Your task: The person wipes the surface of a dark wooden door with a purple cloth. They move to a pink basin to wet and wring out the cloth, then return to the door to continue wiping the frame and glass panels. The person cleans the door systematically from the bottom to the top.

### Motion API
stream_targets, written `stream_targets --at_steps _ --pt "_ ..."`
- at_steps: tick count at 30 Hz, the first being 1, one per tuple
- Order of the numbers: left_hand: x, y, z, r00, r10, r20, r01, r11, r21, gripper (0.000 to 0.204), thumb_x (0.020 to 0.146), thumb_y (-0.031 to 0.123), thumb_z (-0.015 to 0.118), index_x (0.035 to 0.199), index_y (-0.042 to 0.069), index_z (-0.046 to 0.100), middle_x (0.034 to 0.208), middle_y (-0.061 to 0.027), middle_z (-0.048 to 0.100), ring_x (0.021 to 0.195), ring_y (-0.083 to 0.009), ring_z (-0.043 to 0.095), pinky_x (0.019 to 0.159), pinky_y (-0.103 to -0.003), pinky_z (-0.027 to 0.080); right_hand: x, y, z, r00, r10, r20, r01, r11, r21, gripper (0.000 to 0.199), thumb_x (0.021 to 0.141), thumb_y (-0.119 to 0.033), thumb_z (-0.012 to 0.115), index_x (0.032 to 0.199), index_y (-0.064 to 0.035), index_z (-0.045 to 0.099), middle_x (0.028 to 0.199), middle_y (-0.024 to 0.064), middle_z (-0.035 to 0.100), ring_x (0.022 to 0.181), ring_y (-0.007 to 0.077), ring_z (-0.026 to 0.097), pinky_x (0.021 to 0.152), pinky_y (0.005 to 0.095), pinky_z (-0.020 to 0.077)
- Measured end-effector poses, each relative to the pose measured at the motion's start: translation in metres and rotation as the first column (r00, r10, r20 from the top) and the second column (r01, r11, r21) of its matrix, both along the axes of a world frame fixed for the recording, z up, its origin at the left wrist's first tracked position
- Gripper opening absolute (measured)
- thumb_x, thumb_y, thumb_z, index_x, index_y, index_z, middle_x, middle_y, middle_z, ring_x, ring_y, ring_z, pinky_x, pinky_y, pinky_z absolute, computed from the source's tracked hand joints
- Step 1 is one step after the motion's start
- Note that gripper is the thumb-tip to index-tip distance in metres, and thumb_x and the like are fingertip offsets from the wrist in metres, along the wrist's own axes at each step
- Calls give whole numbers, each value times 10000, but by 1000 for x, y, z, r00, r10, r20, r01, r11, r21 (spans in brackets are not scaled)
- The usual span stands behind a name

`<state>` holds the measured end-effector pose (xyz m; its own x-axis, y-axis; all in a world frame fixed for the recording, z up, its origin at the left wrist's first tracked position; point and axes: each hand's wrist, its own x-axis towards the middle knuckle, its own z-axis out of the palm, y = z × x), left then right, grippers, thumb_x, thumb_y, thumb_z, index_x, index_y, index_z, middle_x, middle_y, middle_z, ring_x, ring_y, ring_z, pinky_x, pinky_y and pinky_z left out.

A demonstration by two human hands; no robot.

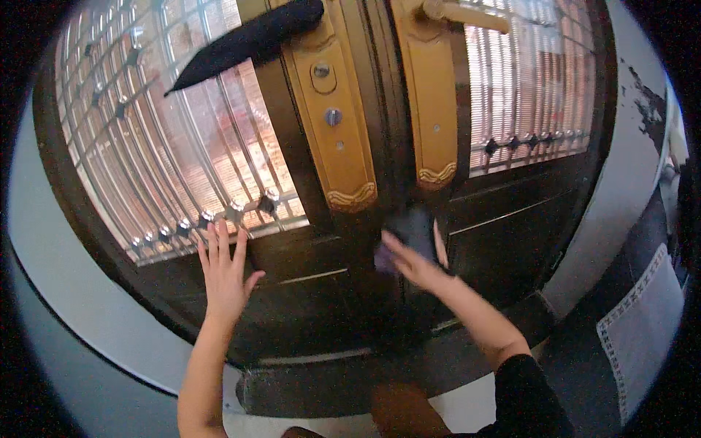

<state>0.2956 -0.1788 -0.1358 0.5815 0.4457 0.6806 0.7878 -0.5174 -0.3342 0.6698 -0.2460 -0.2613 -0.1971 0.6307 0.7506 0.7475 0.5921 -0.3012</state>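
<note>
Before me stands a dark brown double door (292, 306) with glass panels and golden lock plates. My left hand (225, 274) has its fingers spread, flat against the left door leaf, the tips just at the lower edge of the glass panel (197, 146). In my right hand (418, 264) is a dark purple-grey cloth (411, 228), smeared by motion, at the door's middle seam below the lock plates. The fingers curve around the cloth's sides; part of them is hidden behind it.
The left golden lock plate (339, 146) carries a handle with a black cover (244, 47). On the right golden plate (434, 109) a bare golden handle (471, 16) sticks out. A pale cloth with a patterned border (646, 328) hangs at the right. The door sill (307, 383) crosses below.
</note>
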Motion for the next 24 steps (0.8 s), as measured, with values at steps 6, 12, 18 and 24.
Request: stream_targets --at_steps 6,12,18,24 --pt "4 -10 -6 999 42 24 -42 999 -10 980 686 215 780 1478 86 219 1532 -227 137 1412 -407 152 1112 -558 137 -42 -16 91 975 -218 54 224 963 -148 619 870 -50 526 1446 -153 324 1403 236 384 1206 416 464 1032 419 390" --pt "17 -12 -2 997 40 62 -38 999 -32 966 702 185 762 1484 89 203 1539 -217 123 1419 -389 143 1120 -546 135 -33 -12 -131 735 110 669 110 954 -278 337 791 -108 564 1120 -48 610 1156 92 566 1086 292 540 863 394 490" --pt "11 -5 -14 990 121 72 -119 992 -34 961 664 222 795 1467 131 275 1533 -173 190 1410 -358 193 1104 -528 207 -54 16 -60 663 107 741 311 861 -403 194 809 -138 537 954 -78 651 984 120 637 920 324 605 796 446 481" --pt "7 -32 -18 980 137 143 -133 991 -35 874 693 162 760 1447 160 319 1516 -115 259 1389 -350 237 1105 -514 221 -93 20 0 811 -234 536 152 969 193 450 835 -120 533 1278 -201 545 1334 64 504 1054 303 553 851 484 425"
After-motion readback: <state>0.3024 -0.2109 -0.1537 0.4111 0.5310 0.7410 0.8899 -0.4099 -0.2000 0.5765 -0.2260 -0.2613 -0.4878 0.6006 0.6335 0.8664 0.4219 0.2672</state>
